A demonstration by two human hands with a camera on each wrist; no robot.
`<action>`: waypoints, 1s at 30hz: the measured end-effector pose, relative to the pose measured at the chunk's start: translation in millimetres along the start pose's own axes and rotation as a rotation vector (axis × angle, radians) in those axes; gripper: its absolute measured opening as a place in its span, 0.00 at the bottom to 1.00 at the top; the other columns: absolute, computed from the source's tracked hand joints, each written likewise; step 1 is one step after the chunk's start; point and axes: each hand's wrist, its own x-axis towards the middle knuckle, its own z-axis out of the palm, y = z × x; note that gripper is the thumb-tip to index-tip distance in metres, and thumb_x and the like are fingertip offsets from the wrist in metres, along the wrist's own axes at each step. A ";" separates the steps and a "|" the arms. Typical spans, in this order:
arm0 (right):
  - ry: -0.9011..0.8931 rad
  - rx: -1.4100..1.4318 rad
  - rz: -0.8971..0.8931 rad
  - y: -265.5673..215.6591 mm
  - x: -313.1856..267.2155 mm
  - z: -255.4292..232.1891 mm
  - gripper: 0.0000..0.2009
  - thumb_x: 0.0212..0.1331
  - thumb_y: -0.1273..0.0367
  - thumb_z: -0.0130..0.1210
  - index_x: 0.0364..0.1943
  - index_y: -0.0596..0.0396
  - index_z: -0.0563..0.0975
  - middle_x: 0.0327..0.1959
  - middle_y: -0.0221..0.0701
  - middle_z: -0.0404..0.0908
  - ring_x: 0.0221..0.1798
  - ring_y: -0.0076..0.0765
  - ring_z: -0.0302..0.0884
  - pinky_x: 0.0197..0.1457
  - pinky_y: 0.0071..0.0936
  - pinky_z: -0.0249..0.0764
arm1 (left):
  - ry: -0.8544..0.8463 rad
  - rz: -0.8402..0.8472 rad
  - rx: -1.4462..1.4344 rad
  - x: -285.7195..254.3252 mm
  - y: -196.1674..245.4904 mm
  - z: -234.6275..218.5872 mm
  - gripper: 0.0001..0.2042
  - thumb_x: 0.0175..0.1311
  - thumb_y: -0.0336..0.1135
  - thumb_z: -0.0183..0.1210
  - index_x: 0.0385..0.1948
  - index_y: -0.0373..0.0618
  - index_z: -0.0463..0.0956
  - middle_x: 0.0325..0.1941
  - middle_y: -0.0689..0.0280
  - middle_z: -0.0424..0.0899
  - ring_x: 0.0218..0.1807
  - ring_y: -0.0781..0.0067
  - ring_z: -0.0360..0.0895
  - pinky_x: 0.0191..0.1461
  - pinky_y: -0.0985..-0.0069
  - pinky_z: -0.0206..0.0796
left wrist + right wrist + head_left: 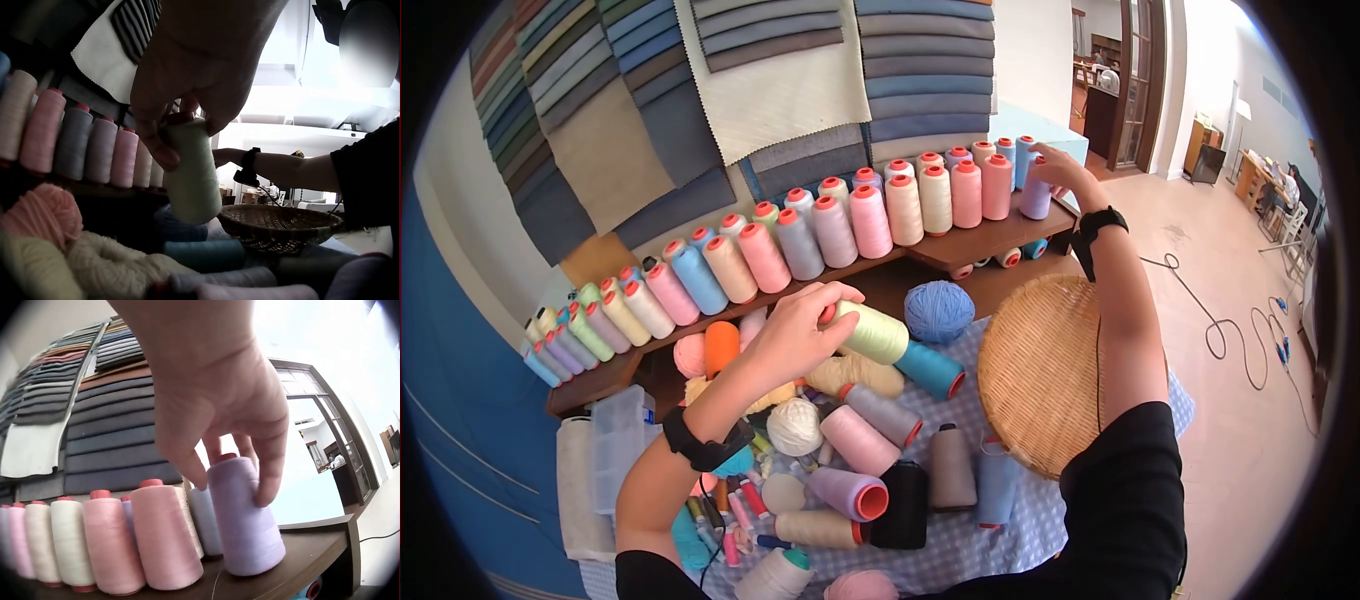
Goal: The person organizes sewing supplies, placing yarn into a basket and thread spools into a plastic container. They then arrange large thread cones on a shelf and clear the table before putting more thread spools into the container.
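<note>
My left hand (802, 328) grips a pale green cone of thread (873, 334) by its red-tipped top, holding it over the heap of yarn. In the left wrist view the cone hangs nearly upright between thumb and fingers. Out at the right end of the wooden shelf (950, 248), my right hand (1064, 172) has its fingers round the top of a lavender cone of thread (245, 519). That cone is slightly tilted, its base at the shelf top. Beside it stand a salmon pink cone (164, 537) and, behind, a light blue cone (205, 515).
Two rows of thread cones line the shelf. Below, a blue yarn ball (940, 311), a teal cone (930, 370) and many spools lie on a checked cloth (1025, 530). A round wicker basket (1035, 375) stands at right. Fabric swatches (925, 70) hang behind.
</note>
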 end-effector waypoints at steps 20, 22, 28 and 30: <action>-0.199 0.458 0.068 9.8 14.4 35.4 0.36 0.53 0.50 0.54 0.58 0.62 0.62 0.59 0.48 0.63 0.51 0.45 0.74 0.36 0.33 0.81 | -0.050 0.005 -0.007 -5.3 1.3 0.2 0.12 0.57 0.34 0.55 0.42 0.42 0.75 0.27 0.65 0.73 0.28 0.77 0.69 0.35 0.77 0.63; -0.284 0.489 0.040 19.5 16.9 35.5 0.36 0.54 0.47 0.52 0.58 0.63 0.62 0.59 0.48 0.63 0.51 0.45 0.74 0.36 0.35 0.81 | -0.044 0.014 -0.014 -4.8 0.7 1.7 0.12 0.57 0.34 0.55 0.42 0.42 0.75 0.26 0.65 0.72 0.28 0.77 0.69 0.35 0.77 0.63; -0.102 0.101 0.322 -18.8 6.1 -2.9 0.38 0.53 0.37 0.45 0.30 0.69 0.75 0.32 0.45 0.78 0.22 0.41 0.78 0.25 0.30 0.78 | -0.013 -0.022 -0.043 -2.5 5.7 -0.4 0.13 0.58 0.36 0.56 0.43 0.43 0.74 0.25 0.67 0.70 0.28 0.80 0.68 0.32 0.78 0.63; -0.074 -0.107 0.020 -46.1 -1.0 -14.9 0.29 0.53 0.45 0.49 0.19 0.63 0.75 0.16 0.36 0.75 0.14 0.34 0.74 0.18 0.27 0.72 | -0.006 -0.048 -0.049 1.7 5.7 0.4 0.13 0.59 0.36 0.57 0.44 0.43 0.73 0.24 0.69 0.69 0.27 0.81 0.68 0.32 0.79 0.62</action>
